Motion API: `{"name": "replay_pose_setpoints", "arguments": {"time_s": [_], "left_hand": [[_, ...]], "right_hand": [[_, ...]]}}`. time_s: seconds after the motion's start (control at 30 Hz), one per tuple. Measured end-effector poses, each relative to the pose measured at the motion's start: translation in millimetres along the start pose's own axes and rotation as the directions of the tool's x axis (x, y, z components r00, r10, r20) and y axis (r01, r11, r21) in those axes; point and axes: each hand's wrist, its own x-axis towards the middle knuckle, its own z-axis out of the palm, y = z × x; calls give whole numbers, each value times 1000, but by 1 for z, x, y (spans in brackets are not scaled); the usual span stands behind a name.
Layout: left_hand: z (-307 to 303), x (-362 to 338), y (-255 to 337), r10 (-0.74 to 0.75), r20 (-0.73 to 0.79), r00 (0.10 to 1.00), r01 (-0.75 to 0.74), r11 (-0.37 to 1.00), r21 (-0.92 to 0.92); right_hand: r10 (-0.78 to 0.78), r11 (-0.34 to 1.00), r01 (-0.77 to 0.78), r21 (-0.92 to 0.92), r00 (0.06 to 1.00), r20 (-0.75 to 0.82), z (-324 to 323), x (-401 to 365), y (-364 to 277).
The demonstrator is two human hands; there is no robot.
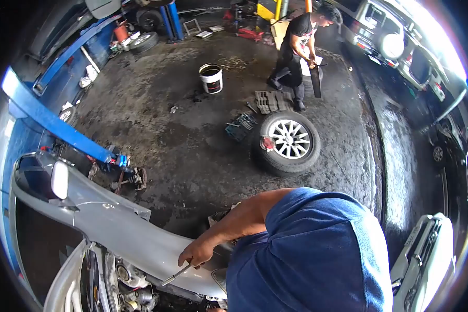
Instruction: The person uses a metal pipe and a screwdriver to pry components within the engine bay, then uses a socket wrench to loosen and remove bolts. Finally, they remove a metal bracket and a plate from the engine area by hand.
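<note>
My right hand [197, 254], reaching left from a blue sleeve [307, 213], is closed round a slim metal rod-like tool [176, 274]. The tool's far end points down and left, over the edge of a silver car fender [151, 239]; its exact kind does not show. Just below lies the open engine bay [135, 291], with metal parts and hoses inside. My left hand is out of view, and my blue-shirted body hides the area at the lower right.
A wheel [291, 143] with a red item on it lies on the floor near a tool case [241, 127] and a slatted mat [273, 102]. Farther back are a white bucket [211, 79] and a walking person [299, 52]. A blue lift arm [62, 122] spans the left.
</note>
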Motion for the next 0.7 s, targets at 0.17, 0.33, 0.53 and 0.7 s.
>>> {"name": "replay_pose_setpoints", "arguments": {"time_s": [0.17,0.33,0.53,0.7], "left_hand": [[22,5,9,-17,75,997,11,997,74],[41,12,16,-14,135,991,-4,991,134],[52,20,22,-29,187,982,-5,983,183],[44,28,24,-43,203,978,3,981,195]], "right_hand": [[35,999,-36,17,996,79,-11,-3,21],[81,991,-87,101,995,66,-16,-21,25],[116,989,-109,96,991,-69,-28,-30,25],[101,994,-104,-34,992,-69,-41,-34,9]]}}
